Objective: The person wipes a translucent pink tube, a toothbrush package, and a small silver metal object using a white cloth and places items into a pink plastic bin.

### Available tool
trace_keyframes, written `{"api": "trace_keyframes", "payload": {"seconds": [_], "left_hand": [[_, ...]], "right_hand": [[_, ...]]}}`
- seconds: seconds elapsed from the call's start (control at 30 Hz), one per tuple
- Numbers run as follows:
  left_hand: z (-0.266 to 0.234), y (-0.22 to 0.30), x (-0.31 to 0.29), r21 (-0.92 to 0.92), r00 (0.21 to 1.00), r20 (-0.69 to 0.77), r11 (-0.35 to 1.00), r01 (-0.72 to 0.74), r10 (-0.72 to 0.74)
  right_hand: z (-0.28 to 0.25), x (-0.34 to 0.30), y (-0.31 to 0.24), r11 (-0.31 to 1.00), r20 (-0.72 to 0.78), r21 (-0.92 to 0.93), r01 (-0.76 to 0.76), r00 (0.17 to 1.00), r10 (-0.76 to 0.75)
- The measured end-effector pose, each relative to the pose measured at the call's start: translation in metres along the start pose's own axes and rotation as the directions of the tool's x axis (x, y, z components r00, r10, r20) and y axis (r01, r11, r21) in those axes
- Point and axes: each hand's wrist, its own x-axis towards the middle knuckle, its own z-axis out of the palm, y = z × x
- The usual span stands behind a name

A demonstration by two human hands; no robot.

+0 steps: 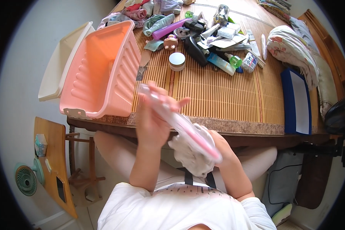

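A long, slim object with a pale, clear-looking upper end and a pink lower part (198, 138) slants across in front of my chest; motion blur hides its exact kind. My left hand (154, 119) grips its upper end, one finger sticking out to the right. Lower down, my right hand (221, 147) holds a crumpled white cloth (191, 155) against or just behind the pink part. The fingers of that hand are partly covered by the cloth and the object. Both hands are over the near edge of the mat-covered surface.
A pink plastic bin (122, 76) lies on its side at left, beside a cream lid or bin (61, 65). Ahead are a round jar (176, 61), a black case (195, 51), bottles and tubes in a pile. A blue box (296, 101) and folded bedding (293, 51) sit right.
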Motion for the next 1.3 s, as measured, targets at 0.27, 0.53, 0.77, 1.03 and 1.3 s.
{"api": "trace_keyframes", "payload": {"seconds": [0.27, 0.53, 0.77, 1.03, 1.3], "left_hand": [[0.001, 0.009, 0.001, -0.067, 0.979, 0.022, 0.977, -0.201, 0.203], [0.002, 0.001, -0.008, 0.091, 0.967, -0.055, 0.966, -0.241, 0.247], [-0.006, -0.004, -0.002, -0.064, 0.974, 0.09, 0.977, -0.202, 0.208], [0.001, -0.031, -0.028, 0.429, 0.979, 0.189, 0.89, -0.153, 0.077], [-0.008, 0.059, -0.006, 0.48, 0.856, -0.221, 0.817, -0.321, 0.467]], "right_hand": [[0.008, -0.01, -0.002, 0.981, 0.318, 0.167, 0.1, 0.936, -0.15], [0.019, -0.001, -0.011, 0.609, 0.228, -0.689, 0.393, 0.915, -0.332], [0.011, 0.016, 0.013, 0.895, 0.157, 0.335, -0.293, 0.955, 0.254], [0.022, 0.015, 0.013, 0.98, -0.188, 0.011, 0.2, 0.963, -0.195], [-0.01, 0.01, 0.046, 0.713, 0.062, -0.588, 0.382, 0.9, -0.431]]}}
